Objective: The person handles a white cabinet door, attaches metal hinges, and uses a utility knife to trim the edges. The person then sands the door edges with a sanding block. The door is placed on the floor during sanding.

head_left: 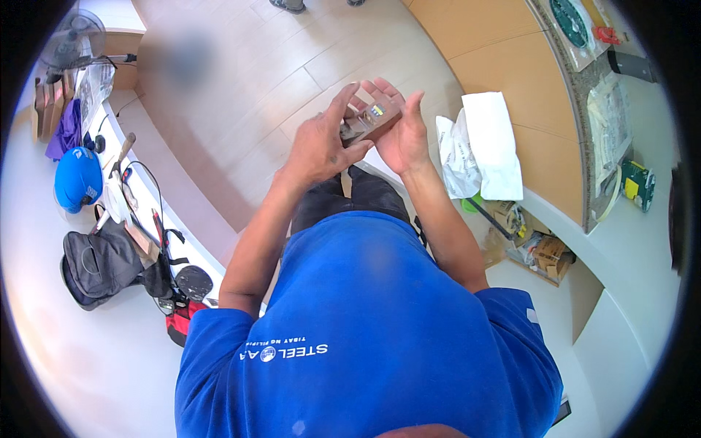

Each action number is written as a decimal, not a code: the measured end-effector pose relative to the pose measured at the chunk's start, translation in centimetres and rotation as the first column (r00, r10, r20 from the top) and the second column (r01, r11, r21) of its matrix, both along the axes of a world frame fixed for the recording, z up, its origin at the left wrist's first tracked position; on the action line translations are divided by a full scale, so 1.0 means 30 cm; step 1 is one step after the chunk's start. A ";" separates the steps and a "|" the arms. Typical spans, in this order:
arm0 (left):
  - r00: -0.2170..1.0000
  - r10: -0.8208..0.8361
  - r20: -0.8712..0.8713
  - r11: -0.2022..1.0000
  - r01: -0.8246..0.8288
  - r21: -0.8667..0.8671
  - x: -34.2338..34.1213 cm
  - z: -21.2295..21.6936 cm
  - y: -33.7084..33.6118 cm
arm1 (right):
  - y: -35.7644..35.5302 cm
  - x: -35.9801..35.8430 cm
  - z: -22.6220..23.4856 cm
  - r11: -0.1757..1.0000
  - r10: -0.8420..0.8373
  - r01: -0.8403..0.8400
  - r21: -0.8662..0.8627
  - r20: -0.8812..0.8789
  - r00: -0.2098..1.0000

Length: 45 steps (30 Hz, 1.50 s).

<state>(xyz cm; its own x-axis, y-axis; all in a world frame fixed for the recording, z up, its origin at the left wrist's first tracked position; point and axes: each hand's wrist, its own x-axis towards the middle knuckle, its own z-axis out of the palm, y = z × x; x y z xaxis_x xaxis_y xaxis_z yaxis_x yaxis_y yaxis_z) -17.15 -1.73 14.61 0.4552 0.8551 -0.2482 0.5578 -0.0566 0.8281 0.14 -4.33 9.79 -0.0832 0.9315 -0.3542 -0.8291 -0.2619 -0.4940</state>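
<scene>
A small brown block-like thing [385, 124] with shiny metal at one end and a yellow-and-blue label is held out in front of me, above the floor. I cannot make out its exact kind. My left hand [320, 146] grips its left, metal end between thumb and fingers. Under its right side lies my right hand [405, 139], palm up, with the thumb raised and the fingers curled behind it. Part of the thing is hidden by my left fingers.
On the left, a white counter [191, 244] carries a blue cap [78, 179], a dark backpack [98, 266], tools and cables; a fan [73, 38] stands beyond. To the right are white paper bags [493, 146], a counter with packages [610, 128], and a box of odds and ends [549, 255].
</scene>
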 end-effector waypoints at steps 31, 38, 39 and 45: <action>0.928 0.353 -0.119 0.933 -0.358 -0.025 -0.334 -0.117 -0.302 | 0.008 0.128 -0.107 0.848 0.475 -0.418 -0.325 0.116 0.873; 0.060 0.955 -0.292 0.208 -0.836 0.508 -1.273 -0.370 -0.542 | 0.029 0.167 -0.152 0.712 0.579 -0.517 -0.476 -0.020 0.815; -0.003 0.922 -0.387 0.210 -0.836 0.507 -1.357 -0.313 -0.530 | 0.028 0.170 -0.156 0.707 0.590 -0.528 -0.471 -0.021 0.807; -0.161 0.751 -0.641 0.260 -0.819 0.511 -1.694 -0.336 -0.557 | 0.054 0.094 -0.061 0.676 0.687 -0.642 -0.362 -0.006 0.726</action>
<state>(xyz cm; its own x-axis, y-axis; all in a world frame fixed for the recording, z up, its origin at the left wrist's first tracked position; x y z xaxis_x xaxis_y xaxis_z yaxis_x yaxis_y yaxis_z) -67.97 -18.43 4.52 -0.9105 0.4136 0.0034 0.4123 0.9068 0.0883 2.95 -2.70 7.96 -0.5719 0.4780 -0.6666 -0.3132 -0.8783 -0.3612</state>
